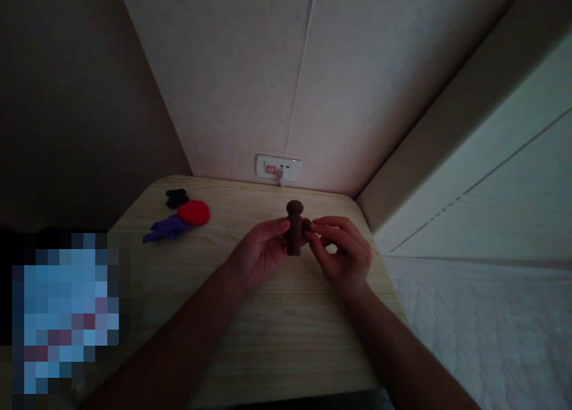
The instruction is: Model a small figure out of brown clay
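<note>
Far left, a pixelated blue patch (65, 314), contents unreadable. Next, on the pale wood-grain table (250, 350), at its back left: a purple clay-like piece (167, 227), irregular, with a tapering end toward the left; a black clay-like piece (177, 198) behind it, lobed; a flat red disc (193, 213) at their right, its edge meeting both in this view. Left hand (263, 249) reaches in over the table, thumb and fingers closed around the brown clay-like figure (294, 228), grip narrow. Figure upright, rounded top, thicker body, short lower end; located over the table's middle, toward the wall. Behind it, low on the wall, a white socket plate (277, 167) with a red switch and a plug in it. Right hand (344, 249) pinches a small dark brown piece (307, 226) between thumb and fingertips, against the figure's right side. Far right, a quilted white surface (487, 332), below a pale panel (500, 189).
</note>
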A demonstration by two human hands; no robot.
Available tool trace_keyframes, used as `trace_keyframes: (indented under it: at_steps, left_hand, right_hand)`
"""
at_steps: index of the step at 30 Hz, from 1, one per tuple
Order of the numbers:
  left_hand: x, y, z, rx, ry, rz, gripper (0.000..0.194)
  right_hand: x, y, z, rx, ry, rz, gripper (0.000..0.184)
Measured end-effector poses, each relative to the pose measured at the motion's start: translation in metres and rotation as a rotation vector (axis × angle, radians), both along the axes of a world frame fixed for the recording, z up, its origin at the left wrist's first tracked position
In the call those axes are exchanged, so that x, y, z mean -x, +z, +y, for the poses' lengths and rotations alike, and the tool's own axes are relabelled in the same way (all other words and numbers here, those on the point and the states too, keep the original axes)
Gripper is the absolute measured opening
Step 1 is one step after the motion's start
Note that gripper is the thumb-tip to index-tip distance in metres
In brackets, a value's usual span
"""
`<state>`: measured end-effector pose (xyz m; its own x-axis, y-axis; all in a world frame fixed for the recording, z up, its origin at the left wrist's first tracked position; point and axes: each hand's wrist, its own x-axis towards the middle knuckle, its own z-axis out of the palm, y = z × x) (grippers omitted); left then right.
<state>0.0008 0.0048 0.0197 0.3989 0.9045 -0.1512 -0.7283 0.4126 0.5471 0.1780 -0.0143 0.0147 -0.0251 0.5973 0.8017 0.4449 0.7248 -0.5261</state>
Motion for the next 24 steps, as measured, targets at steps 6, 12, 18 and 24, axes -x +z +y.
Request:
trace_keyframes:
  at_steps: [6, 12, 18, 24]
  left_hand:
    - [0.0013, 0.0016, -0.0011, -0.037, -0.071, -0.027, 0.015]
    - [0.0036, -0.0014, -0.0012, 0.000, -0.064, -0.041, 0.011]
    - [0.0034, -0.0038, -0.0005, -0.003, -0.039, -0.005, 0.008]
    - [0.0019, -0.0022, -0.0010, 0.007, -0.030, -0.021, 0.011]
  right_hand:
    - [-0.0012, -0.0017, 0.0001, 0.062, 0.078, 0.049, 0.018]
    - [-0.0023, -0.0034, 0.0009, 0.132, 0.174, 0.075, 0.016]
    - [-0.0009, -0.0039, 0.0015, 0.173, 0.148, 0.076, 0.011]
    - [-0.0009, -0.0037, 0.0023, 0.163, 0.183, 0.079, 0.013]
